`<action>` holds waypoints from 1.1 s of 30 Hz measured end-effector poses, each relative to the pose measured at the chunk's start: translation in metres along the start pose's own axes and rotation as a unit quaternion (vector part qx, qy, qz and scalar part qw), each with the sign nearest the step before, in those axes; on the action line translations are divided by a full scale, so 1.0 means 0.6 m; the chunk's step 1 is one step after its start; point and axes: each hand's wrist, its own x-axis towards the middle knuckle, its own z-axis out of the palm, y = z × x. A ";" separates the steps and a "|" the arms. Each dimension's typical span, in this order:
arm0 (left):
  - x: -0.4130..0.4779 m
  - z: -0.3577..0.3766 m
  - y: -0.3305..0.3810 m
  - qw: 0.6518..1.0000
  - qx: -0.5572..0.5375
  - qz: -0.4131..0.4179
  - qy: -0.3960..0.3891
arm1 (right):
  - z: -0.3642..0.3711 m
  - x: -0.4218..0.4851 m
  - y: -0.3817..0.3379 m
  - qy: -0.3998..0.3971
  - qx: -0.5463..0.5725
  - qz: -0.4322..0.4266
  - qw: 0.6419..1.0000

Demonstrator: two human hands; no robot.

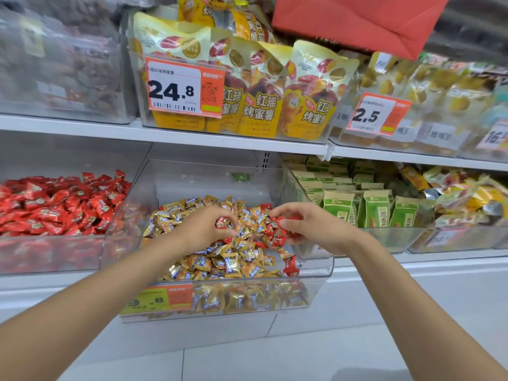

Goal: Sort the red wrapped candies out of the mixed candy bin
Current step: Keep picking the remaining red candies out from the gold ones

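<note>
In mixed bin (pixel 214 180): left hand (pixel 206 229) grip curled, pinching 1 red candy (pixel 221 223); right hand (pixel 313 225) grip pinched on red candies (pixel 284 229), looks like 2+, partly hidden.

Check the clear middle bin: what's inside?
Mostly gold wrapped candies, with some red wrapped candies mixed in. Left hand and right hand each hold red ones. Deeper layers are covered by the pile.

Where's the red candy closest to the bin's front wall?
Head view: the red candy lies on the gold candies in the front right corner of the clear mixed bin, nearer the camera than the right hand.
</note>
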 end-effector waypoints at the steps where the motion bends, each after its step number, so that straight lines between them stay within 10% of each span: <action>1: 0.003 0.004 -0.002 0.999 0.045 -0.006 -0.018 | 0.000 -0.003 0.001 -0.001 0.012 0.003 1.000; 10: 0.010 -0.005 0.014 0.999 -0.006 0.030 0.030 | -0.043 -0.050 -0.002 0.047 0.164 -0.056 0.984; 17: -0.001 -0.014 -0.029 0.989 0.062 0.002 -0.131 | -0.071 -0.067 0.040 0.108 0.186 -0.077 0.974; 27: 0.008 -0.010 0.008 0.997 -0.068 -0.012 0.021 | -0.079 -0.079 0.058 0.167 0.134 -0.103 0.971; 33: 0.052 0.075 0.131 0.978 0.008 0.058 -0.201 | -0.088 -0.093 0.073 0.173 0.131 -0.082 0.973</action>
